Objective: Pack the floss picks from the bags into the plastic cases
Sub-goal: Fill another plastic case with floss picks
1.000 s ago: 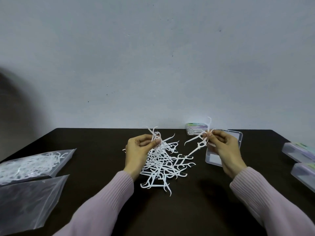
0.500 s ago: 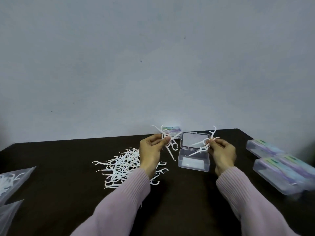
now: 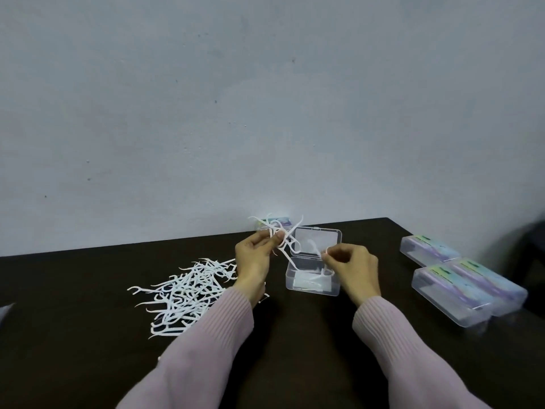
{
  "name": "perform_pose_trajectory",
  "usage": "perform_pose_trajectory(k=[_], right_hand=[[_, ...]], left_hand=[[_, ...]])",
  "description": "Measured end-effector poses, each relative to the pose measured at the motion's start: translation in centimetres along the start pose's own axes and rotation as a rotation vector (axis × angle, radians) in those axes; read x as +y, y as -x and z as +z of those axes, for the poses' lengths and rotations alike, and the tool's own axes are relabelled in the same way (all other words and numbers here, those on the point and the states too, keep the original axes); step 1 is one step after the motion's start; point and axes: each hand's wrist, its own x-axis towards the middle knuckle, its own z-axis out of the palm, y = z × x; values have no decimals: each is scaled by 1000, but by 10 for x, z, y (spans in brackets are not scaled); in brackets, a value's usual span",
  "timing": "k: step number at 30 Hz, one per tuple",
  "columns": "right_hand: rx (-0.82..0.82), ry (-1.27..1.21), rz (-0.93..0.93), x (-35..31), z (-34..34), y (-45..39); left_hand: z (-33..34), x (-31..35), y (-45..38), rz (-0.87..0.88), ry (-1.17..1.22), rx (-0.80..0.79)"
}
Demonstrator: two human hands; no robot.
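Note:
A clear plastic case [image 3: 312, 286] stands open on the dark table, its lid [image 3: 317, 242] tilted up at the back. White floss picks lie inside it. My left hand [image 3: 253, 258] is just left of the case and pinches a small bunch of floss picks [image 3: 278, 236] that stick up above the fingers. My right hand [image 3: 352, 268] hovers over the case's right side, pinching a floss pick [image 3: 315, 247] above the opening. A loose pile of floss picks [image 3: 188, 292] lies on the table to the left.
Three closed cases with coloured labels sit at the right: one farther back [image 3: 427, 250], two side by side nearer [image 3: 451, 295] [image 3: 492, 286]. Another labelled case [image 3: 284, 221] stands behind my left hand by the wall. A bag corner [image 3: 6, 309] shows at the left edge.
The view has swung right, so the bags have almost left the frame. My right hand has come down over the open case, and picks now lie inside it. My left hand still holds its bunch.

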Motion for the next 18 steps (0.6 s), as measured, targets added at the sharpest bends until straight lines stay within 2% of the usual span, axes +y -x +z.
perform_pose_trajectory(k=[11,16,18], right_hand=[[-105,159,-276,-1,-4,-4],[-182,441,-380,3,-1,0],[-183,389,-391,2,-1,0]], left_hand=[[-2,2,-2,5,26,24],[-2,2,1,-16,59,-21],[0,1,3,-27,66,-40]])
